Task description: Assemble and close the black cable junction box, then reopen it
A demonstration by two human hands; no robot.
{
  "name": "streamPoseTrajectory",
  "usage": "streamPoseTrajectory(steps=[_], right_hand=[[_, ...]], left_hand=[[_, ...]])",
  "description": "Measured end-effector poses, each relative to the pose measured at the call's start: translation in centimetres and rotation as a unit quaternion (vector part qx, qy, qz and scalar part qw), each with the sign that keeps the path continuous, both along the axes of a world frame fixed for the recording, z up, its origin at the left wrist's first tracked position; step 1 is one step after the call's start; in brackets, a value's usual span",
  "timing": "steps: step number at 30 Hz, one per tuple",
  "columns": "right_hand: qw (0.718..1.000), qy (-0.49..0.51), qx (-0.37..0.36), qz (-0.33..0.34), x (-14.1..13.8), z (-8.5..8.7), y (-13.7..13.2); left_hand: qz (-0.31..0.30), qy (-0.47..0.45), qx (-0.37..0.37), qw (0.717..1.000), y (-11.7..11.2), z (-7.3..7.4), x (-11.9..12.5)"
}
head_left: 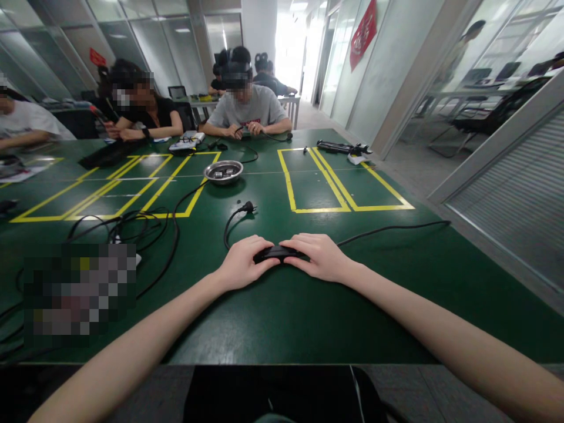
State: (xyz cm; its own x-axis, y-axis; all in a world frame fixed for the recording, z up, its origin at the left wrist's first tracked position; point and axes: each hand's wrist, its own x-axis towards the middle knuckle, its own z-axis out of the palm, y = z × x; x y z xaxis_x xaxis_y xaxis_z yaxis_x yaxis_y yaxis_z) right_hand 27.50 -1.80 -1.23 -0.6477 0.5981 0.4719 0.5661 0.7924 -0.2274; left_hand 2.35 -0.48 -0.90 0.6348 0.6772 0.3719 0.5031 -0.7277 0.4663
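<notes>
Between my two hands, just above or on the green table, is a slim black power adapter. My left hand pinches its left end, thumb in front and fingers behind. The right end is gripped the same way by my right hand. A black cord curves up from behind my left hand to a mains plug lying on the table. Another thin black cable runs off to the right from beyond my right hand. My fingers cover both ends of the adapter.
A metal bowl with small metal parts stands beyond the plug. Tangled black cables and a blurred-out item lie at left. Yellow tape marks the table. A folded black tripod rests far right. Co-workers sit across the table.
</notes>
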Motion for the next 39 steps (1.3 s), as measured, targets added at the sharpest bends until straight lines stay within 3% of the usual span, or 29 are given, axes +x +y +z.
streamPoseTrajectory(steps=[10, 15, 21, 24, 28, 31, 33, 39], right_hand=[[1.000, 0.003, -0.014, -0.016, 0.1, 0.2, -0.2], [0.996, -0.077, -0.012, 0.035, 0.6, 0.8, -0.3], [0.980, -0.189, 0.052, 0.019, 0.3, 1.0, -0.1], [0.977, -0.205, 0.059, 0.010, 0.2, 0.9, 0.0], [0.981, -0.178, 0.039, -0.062, 1.0, 0.6, 0.7], [0.983, -0.083, -0.029, -0.162, 2.7, 0.4, 2.1], [0.969, 0.003, -0.060, -0.240, 4.3, 0.4, 3.3], [0.902, 0.099, -0.054, -0.416, 10.3, 1.6, 5.7]], left_hand=[[0.022, 0.000, -0.033, 0.999, -0.3, 0.0, 0.2], [0.013, -0.013, -0.064, 0.998, -0.3, 0.5, 0.1], [0.014, -0.025, -0.110, 0.993, 0.0, 0.1, -0.1], [0.010, -0.041, -0.081, 0.996, -0.1, -0.1, -0.1], [0.020, -0.081, 0.033, 0.996, 0.0, 0.1, -0.3], [0.034, -0.084, 0.070, 0.993, 0.3, 0.1, -0.6], [0.026, -0.076, 0.059, 0.995, 0.4, 0.1, -0.7], [-0.016, -0.051, 0.037, 0.998, 0.5, -0.3, -0.7]])
